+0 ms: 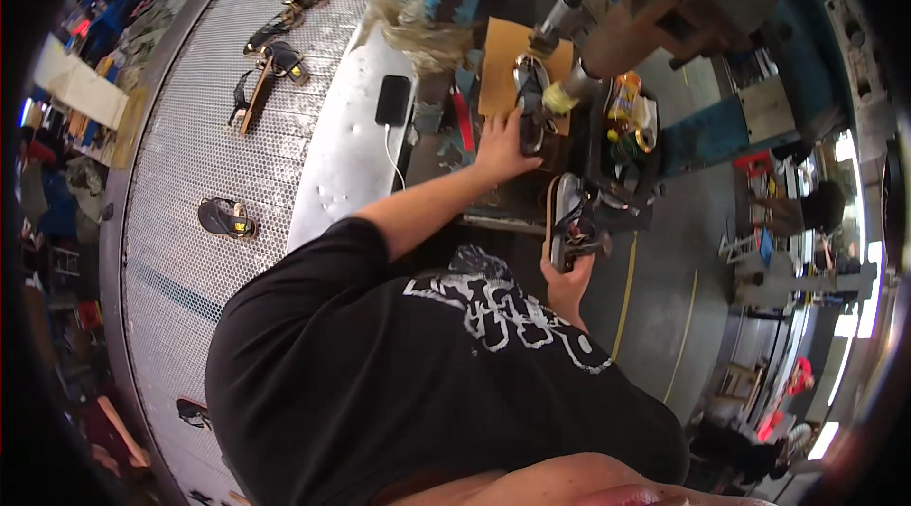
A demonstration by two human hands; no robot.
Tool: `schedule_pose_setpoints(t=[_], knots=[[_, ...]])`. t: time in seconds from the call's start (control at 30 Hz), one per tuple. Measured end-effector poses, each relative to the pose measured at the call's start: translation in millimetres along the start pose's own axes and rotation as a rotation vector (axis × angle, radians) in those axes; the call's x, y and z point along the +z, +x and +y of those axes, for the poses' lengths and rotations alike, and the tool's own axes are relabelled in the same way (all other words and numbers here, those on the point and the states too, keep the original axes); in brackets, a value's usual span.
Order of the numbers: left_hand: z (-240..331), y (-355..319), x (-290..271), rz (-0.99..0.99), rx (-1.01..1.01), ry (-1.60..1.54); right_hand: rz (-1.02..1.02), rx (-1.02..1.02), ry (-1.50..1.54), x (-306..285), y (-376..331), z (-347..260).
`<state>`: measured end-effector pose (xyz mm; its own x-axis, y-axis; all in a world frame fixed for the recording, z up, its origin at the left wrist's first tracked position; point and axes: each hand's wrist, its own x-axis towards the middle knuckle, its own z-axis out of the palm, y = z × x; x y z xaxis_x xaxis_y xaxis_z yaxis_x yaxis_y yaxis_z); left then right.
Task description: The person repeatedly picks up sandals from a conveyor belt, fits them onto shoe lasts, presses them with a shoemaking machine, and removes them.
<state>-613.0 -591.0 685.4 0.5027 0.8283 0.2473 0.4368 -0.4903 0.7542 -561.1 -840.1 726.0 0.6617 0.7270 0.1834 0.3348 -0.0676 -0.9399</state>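
Observation:
A dark strappy sandal [531, 79] with a light insole lies on the brown cardboard [501, 65], below the metal rods of a machine. My left hand [503, 147] is at the sandal's near end, fingers stretched and thumb spread to the side; whether it presses on the sandal is hard to tell. Lower and to the right, my right hand [569, 280] grips a second sandal [567, 207] by its lower end. That one stands nearly upright, its pale insole and dark straps showing. A small dark rounded piece [604, 242] sticks out beside it, its kind unclear.
On the left runs a perforated conveyor [190, 212] carrying several sandals [228, 217]. A phone [393, 101] with a white cable lies on the metal ledge [332, 159]. Machine arms [617, 41] overhang the work spot. A dark tray [603, 145] with colourful packets stands right of it.

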Motion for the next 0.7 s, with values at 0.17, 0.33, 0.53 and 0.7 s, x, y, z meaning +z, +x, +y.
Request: schedule_pose_setpoints(t=[0.17,0.33,0.53,0.7], knots=[[-13,31,57,0.057,0.07,-0.094,0.01,0.062,0.071,10,19,0],[-38,-39,-20,-0.038,0.167,-0.08,-0.106,-0.453,-0.346,39,78,36],[-70,-196,-111,0.009,-0.049,-0.086,-0.189,-0.251,-0.526,111,186,101],[-140,-280,-124,0.291,-0.375,0.147,-0.223,-0.251,-0.515,115,208,105]])
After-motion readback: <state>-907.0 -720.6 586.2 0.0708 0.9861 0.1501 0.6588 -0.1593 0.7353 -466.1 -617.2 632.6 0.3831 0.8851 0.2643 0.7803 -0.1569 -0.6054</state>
